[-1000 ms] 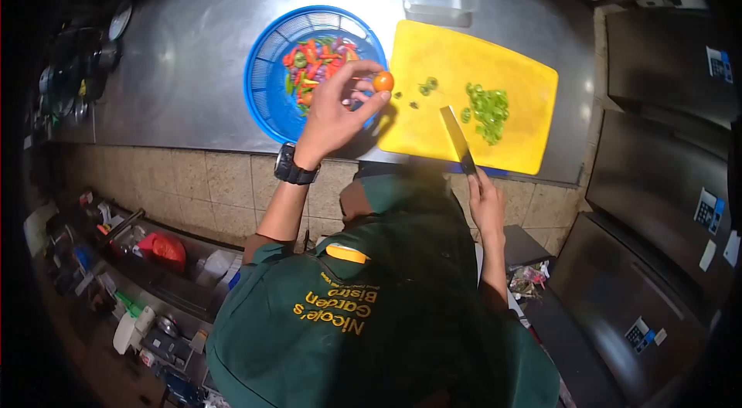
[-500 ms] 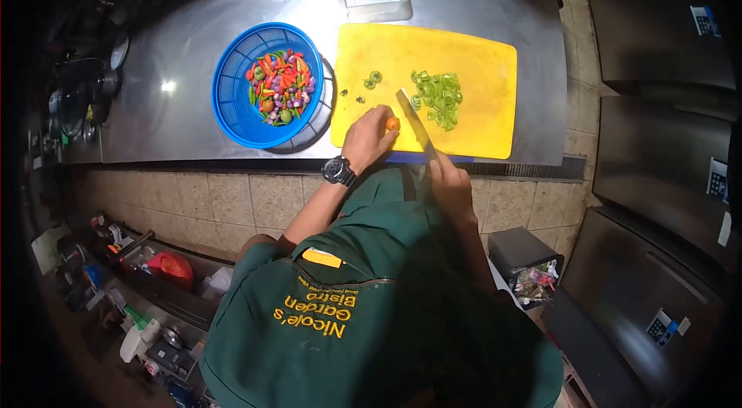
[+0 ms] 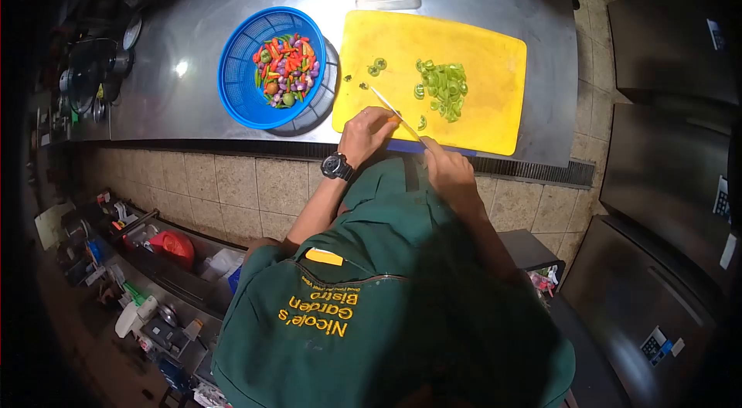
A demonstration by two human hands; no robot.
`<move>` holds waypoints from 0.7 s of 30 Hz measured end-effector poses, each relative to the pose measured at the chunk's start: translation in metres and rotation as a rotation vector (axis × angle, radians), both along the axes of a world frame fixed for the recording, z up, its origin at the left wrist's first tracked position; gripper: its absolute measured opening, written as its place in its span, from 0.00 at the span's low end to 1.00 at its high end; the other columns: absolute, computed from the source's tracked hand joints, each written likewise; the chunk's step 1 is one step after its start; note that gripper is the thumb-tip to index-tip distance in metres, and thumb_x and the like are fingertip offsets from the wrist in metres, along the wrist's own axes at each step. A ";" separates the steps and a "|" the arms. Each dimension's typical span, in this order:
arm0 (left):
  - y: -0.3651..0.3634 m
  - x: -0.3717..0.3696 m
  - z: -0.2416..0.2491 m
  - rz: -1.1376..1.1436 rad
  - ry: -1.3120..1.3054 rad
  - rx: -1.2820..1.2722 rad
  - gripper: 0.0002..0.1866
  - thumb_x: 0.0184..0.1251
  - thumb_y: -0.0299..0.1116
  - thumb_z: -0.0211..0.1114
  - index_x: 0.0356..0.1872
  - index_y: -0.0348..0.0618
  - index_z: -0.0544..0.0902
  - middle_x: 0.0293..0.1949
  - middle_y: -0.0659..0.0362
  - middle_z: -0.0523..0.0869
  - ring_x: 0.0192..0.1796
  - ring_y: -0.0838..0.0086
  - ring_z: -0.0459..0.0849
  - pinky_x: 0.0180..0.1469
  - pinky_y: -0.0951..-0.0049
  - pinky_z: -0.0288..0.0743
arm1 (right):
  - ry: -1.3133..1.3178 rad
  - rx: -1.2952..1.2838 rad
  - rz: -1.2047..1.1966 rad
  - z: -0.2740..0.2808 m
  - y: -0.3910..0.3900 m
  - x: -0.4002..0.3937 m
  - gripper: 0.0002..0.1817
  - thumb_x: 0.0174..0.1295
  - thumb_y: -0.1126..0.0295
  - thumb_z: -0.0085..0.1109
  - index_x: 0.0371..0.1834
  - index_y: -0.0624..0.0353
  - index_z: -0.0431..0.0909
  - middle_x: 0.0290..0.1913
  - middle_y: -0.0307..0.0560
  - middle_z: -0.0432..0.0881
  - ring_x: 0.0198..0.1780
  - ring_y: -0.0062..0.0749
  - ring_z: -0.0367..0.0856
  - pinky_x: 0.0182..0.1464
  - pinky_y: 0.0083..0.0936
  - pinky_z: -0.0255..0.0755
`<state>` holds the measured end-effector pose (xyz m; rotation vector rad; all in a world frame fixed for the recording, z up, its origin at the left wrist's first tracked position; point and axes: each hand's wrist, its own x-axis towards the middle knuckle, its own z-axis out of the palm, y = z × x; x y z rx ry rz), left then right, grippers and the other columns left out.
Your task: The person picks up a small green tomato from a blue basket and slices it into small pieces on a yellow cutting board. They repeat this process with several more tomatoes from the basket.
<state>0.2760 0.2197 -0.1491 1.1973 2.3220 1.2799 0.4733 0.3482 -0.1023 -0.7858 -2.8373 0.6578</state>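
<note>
My left hand [image 3: 365, 134] rests at the near edge of the yellow cutting board [image 3: 487, 49], its fingers closed round a small orange tomato [image 3: 395, 119] that is mostly hidden. In my right hand [image 3: 450, 173] is a knife [image 3: 396, 113], gripped by the handle. Its blade slants up and left across the board, right at the tomato and close to my left fingertips. Sliced green pieces [image 3: 444, 90] lie heaped on the right half of the board. Two green tomato ends [image 3: 377, 66] and small dark scraps [image 3: 363, 86] sit on the left.
Left of the board, a blue basket [image 3: 232, 99] holds red and green chillies, purple shallots and tomatoes. A clear plastic container [image 3: 398, 0] stands behind the board on the steel table [image 3: 185, 29]. A bin [image 3: 529, 252] is on the floor to my right.
The knife has swung left, its tip now up and left of the tomato, with the blade over it. A green slice lies apart from the heap. The camera view has shifted slightly.
</note>
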 end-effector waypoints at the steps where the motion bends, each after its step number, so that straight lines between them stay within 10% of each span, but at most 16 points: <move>1: 0.000 -0.001 0.001 -0.010 -0.024 -0.009 0.11 0.65 0.31 0.78 0.44 0.39 0.89 0.42 0.52 0.92 0.42 0.61 0.93 0.45 0.67 0.86 | 0.003 0.052 0.011 0.005 -0.001 -0.002 0.18 0.72 0.61 0.62 0.65 0.39 0.83 0.31 0.51 0.85 0.30 0.50 0.84 0.39 0.45 0.81; 21: 0.000 -0.021 -0.005 -0.160 -0.042 0.014 0.10 0.66 0.35 0.76 0.42 0.40 0.88 0.41 0.52 0.91 0.42 0.54 0.90 0.45 0.59 0.84 | -0.593 -0.386 -0.041 0.066 -0.005 -0.024 0.24 0.75 0.68 0.46 0.74 0.45 0.68 0.44 0.61 0.89 0.48 0.64 0.89 0.52 0.58 0.80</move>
